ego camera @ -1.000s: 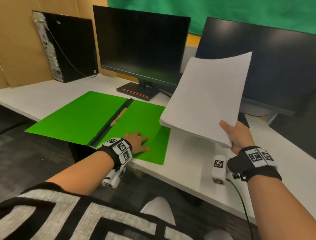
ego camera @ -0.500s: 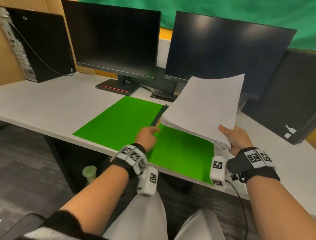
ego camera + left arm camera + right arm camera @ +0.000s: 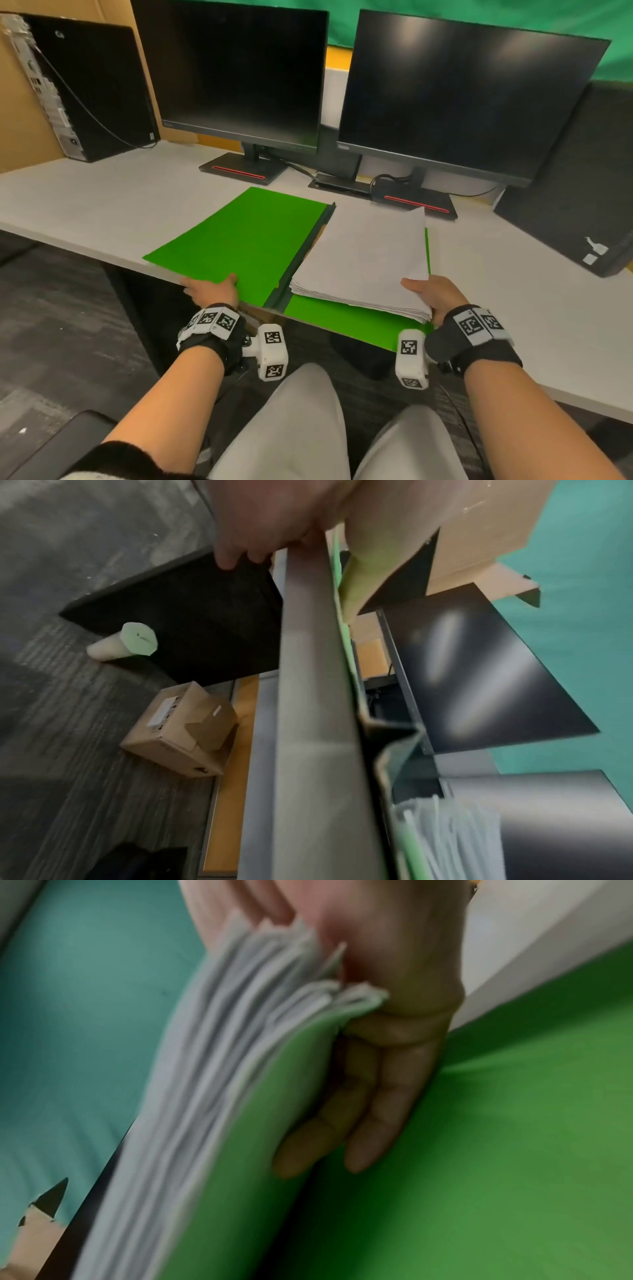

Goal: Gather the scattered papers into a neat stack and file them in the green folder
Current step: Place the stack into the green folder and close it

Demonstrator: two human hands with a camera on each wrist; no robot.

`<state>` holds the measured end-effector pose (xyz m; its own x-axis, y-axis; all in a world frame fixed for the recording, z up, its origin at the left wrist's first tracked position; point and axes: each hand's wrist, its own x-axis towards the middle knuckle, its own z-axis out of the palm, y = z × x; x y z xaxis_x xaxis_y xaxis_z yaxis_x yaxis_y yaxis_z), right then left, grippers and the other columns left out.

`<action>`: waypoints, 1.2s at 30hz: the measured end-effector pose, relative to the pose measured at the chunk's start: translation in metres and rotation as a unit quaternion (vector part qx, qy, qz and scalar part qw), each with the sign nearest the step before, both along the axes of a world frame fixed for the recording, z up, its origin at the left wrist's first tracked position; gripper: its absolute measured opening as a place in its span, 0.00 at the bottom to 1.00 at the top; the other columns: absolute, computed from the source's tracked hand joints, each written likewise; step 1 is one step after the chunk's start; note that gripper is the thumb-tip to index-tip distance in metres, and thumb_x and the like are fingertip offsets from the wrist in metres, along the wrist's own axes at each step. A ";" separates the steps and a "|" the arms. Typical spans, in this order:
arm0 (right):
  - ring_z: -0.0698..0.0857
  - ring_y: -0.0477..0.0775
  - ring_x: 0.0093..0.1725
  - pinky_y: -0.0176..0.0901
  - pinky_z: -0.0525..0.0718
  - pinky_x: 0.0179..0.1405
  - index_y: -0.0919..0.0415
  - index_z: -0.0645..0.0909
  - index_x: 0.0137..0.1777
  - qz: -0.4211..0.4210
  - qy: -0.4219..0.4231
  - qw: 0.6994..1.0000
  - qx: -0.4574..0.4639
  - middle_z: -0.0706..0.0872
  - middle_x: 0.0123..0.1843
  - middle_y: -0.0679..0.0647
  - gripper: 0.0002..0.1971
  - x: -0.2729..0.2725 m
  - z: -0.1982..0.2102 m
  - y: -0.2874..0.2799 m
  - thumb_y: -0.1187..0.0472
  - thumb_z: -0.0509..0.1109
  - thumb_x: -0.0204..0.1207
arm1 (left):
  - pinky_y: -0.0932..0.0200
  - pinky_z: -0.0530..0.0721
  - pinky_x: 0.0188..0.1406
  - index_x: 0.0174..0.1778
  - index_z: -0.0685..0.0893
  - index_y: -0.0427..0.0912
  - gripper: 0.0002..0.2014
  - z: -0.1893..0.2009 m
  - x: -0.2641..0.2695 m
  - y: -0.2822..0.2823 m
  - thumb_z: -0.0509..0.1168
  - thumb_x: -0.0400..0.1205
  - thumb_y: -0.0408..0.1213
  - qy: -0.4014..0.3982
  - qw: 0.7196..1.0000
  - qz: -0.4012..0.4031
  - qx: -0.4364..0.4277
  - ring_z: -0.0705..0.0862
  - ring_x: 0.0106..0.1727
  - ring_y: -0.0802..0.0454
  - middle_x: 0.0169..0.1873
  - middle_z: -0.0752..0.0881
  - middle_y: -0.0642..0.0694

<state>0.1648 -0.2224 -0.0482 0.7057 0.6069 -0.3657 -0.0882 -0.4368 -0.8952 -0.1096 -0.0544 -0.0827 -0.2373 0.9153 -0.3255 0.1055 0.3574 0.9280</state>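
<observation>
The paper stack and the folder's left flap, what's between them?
In the head view, only the folder's dark spine strip separates the paper stack from the left flap.

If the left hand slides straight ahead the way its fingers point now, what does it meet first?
Probably nothing new: the left hand already grips the near edge of the green folder. Straight on, it crosses that bare left flap toward the left monitor's stand; depth is unclear.

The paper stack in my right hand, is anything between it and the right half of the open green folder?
Nothing visible. The white paper stack hangs over the open green card folder's right half, and only the right hand's fingers lie beneath its near corner. The left hand grips the left flap's edge.
</observation>
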 end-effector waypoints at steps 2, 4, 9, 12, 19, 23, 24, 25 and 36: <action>0.83 0.59 0.42 0.35 0.85 0.37 0.70 0.80 0.51 0.015 0.003 1.000 -0.004 0.85 0.49 0.60 0.08 -0.004 0.003 -0.001 0.65 0.71 0.76 | 0.39 0.51 0.84 0.85 0.48 0.40 0.42 0.006 0.003 -0.004 0.67 0.81 0.30 0.068 0.997 0.009 0.047 0.44 0.86 0.37 0.85 0.43 0.35; 0.82 0.57 0.37 0.38 0.81 0.32 0.72 0.81 0.57 0.013 0.003 1.000 0.002 0.84 0.45 0.61 0.13 -0.005 0.004 -0.002 0.66 0.71 0.76 | 0.43 0.47 0.84 0.85 0.52 0.42 0.38 0.016 0.007 -0.011 0.64 0.81 0.28 0.098 0.986 0.013 0.131 0.41 0.86 0.40 0.85 0.41 0.37; 0.85 0.66 0.55 0.56 0.82 0.59 0.77 0.77 0.65 0.010 0.003 1.000 -0.001 0.84 0.60 0.70 0.21 -0.008 0.005 -0.004 0.67 0.72 0.74 | 0.72 0.58 0.73 0.84 0.54 0.39 0.28 0.058 0.026 -0.038 0.54 0.88 0.36 -0.123 0.955 -0.058 0.264 0.57 0.85 0.49 0.85 0.57 0.41; 0.83 0.69 0.62 0.62 0.78 0.67 0.77 0.77 0.66 0.017 0.008 1.000 0.008 0.83 0.63 0.71 0.22 -0.007 0.004 -0.005 0.67 0.73 0.73 | 0.58 0.85 0.50 0.82 0.63 0.52 0.30 0.073 0.032 -0.046 0.35 0.86 0.57 -0.230 0.934 -0.167 0.216 0.87 0.57 0.44 0.60 0.87 0.41; 0.80 0.59 0.39 0.43 0.81 0.34 0.61 0.77 0.41 0.049 0.025 0.998 0.026 0.81 0.39 0.58 0.10 -0.007 0.008 -0.012 0.70 0.59 0.82 | 0.46 0.60 0.83 0.83 0.62 0.43 0.30 0.063 0.051 -0.021 0.53 0.86 0.52 0.024 0.937 -0.324 0.127 0.64 0.83 0.45 0.83 0.65 0.44; 0.77 0.58 0.34 0.33 0.79 0.23 0.64 0.78 0.42 0.055 0.029 0.998 0.005 0.81 0.42 0.69 0.11 -0.002 0.007 -0.013 0.66 0.57 0.84 | 0.47 0.70 0.77 0.69 0.80 0.35 0.23 0.062 0.063 -0.020 0.63 0.83 0.46 0.105 0.875 -0.471 0.049 0.77 0.71 0.42 0.70 0.79 0.37; 0.78 0.58 0.37 0.35 0.79 0.27 0.70 0.80 0.49 0.064 0.021 0.998 -0.005 0.81 0.50 0.75 0.10 -0.002 0.009 -0.013 0.67 0.57 0.83 | 0.48 0.70 0.75 0.66 0.82 0.33 0.21 0.065 0.065 -0.021 0.64 0.83 0.44 0.139 0.859 -0.489 0.057 0.78 0.69 0.42 0.66 0.81 0.36; 0.78 0.58 0.40 0.36 0.78 0.30 0.75 0.78 0.60 0.074 0.005 0.997 -0.006 0.79 0.59 0.78 0.13 0.000 0.007 -0.013 0.68 0.57 0.83 | 0.52 0.70 0.74 0.67 0.82 0.32 0.20 0.067 0.068 -0.020 0.65 0.82 0.41 0.169 0.846 -0.501 0.069 0.78 0.70 0.42 0.68 0.81 0.36; 0.84 0.63 0.48 0.46 0.86 0.38 0.63 0.69 0.71 0.070 -0.108 0.986 -0.109 0.80 0.56 0.62 0.17 0.019 0.024 -0.004 0.64 0.54 0.84 | 0.54 0.71 0.71 0.79 0.70 0.50 0.32 0.062 0.058 0.001 0.69 0.78 0.50 0.481 0.631 -0.594 0.135 0.74 0.74 0.38 0.76 0.73 0.40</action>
